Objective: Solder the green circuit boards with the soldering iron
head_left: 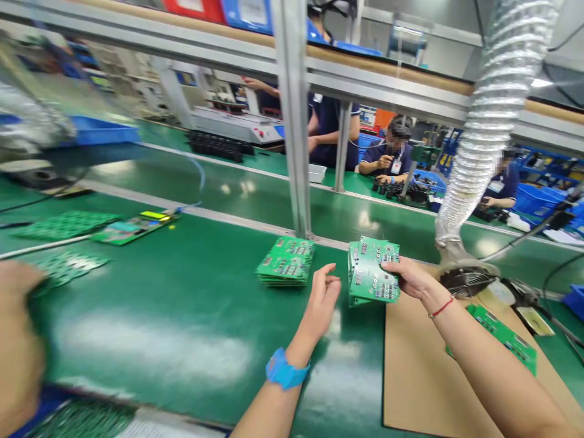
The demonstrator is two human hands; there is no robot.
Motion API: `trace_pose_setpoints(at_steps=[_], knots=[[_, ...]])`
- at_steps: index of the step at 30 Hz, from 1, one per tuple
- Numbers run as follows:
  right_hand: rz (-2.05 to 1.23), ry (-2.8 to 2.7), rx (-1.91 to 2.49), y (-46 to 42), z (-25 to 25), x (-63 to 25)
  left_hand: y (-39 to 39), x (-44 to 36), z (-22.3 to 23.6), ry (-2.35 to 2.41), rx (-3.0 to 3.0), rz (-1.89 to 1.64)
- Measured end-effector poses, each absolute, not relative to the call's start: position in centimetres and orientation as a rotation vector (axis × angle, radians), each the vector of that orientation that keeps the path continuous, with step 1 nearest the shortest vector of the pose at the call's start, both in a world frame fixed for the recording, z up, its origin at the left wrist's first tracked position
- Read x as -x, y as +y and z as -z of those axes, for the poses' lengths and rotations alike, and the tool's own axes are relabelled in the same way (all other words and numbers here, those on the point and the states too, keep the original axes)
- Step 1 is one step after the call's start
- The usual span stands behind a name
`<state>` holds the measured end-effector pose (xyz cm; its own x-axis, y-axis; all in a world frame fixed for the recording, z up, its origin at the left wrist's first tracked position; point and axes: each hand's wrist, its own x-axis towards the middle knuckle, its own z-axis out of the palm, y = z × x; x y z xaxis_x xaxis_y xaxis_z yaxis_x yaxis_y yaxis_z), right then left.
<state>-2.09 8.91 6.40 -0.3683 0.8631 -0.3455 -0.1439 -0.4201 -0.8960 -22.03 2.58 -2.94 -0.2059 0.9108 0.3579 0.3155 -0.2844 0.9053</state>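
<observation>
My right hand (413,278), with a red cord at the wrist, grips the right edge of several green circuit boards (374,274), thumb on top. The boards are stacked a little askew, chips facing up. My left hand (323,299), wearing a blue wristband (286,368), is open just left of them, fingers loosely bent and holding nothing. Left of that hand, a neat stack of green circuit boards (286,261) rests on the green bench top (182,304). Under my right forearm, more green boards (502,337) lie on a brown cardboard sheet (420,371).
A metal post (294,121) rises behind the stack. An extraction duct (479,121) with a fan (469,278) stands at right. A blurred arm (18,347) of another person reaches in at left, near loose boards (68,225). Several people work across the bench.
</observation>
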Motion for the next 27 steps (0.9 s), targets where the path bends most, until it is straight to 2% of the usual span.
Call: trace_pose_setpoints(at_steps=[4,7,12,16,19,22,27], knots=[[-1.802,-1.304,0.934,3.9,-9.1,-4.3,0.8,18.4,1.4,0.853,-1.223,-1.339],[-1.751,-1.448,0.916,0.6,-10.4,-8.5,0.0,15.5,-0.8,0.557,-1.004,-1.038],[-1.623,-2.071,0.895,-3.4,-14.4,-13.7,0.3,10.5,-5.2,0.413,-0.843,-0.308],[-1.287,-2.55,1.03,-5.3,-16.8,-16.9,0.4,5.3,-7.8,0.375,-1.009,0.035],[-1.313,-2.518,1.148,-6.5,-15.9,-20.5,-0.2,0.9,-8.8,0.368,-1.036,0.112],[-1.366,-2.245,1.199,-8.4,-14.1,-25.6,-1.1,-3.6,-9.2,0.364,-1.017,0.025],[-1.117,-1.932,1.617,-12.7,-13.5,-34.4,-1.9,-12.8,-9.0,0.356,-1.414,-0.126]])
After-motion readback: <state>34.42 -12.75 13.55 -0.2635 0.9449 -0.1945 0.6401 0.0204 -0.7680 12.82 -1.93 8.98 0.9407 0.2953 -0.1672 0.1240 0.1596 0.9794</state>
